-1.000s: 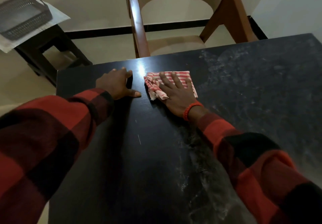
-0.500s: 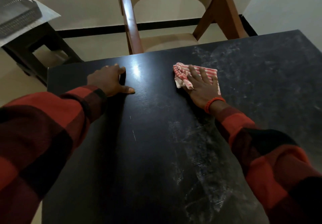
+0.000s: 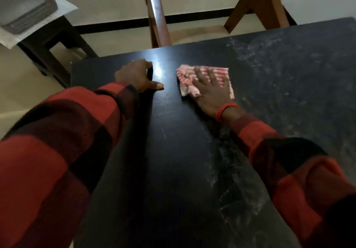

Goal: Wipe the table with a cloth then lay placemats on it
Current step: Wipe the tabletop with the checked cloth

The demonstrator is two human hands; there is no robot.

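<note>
Under the right hand [image 3: 211, 91], its grip spread flat, a striped cloth [image 3: 221, 73] presses the dusty counter [image 3: 173, 161]; left hand [image 3: 137, 76], grip loosely curled and empty, braces beside it.

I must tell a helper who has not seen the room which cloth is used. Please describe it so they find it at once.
Look at the black table, near its far edge by the wooden chair. The cloth lies flat there under the right hand. It alone has red and white stripes.

Table [image 3: 173, 170] open ahead (dusty right side); chair [image 3: 156, 16] beyond far edge.
</note>
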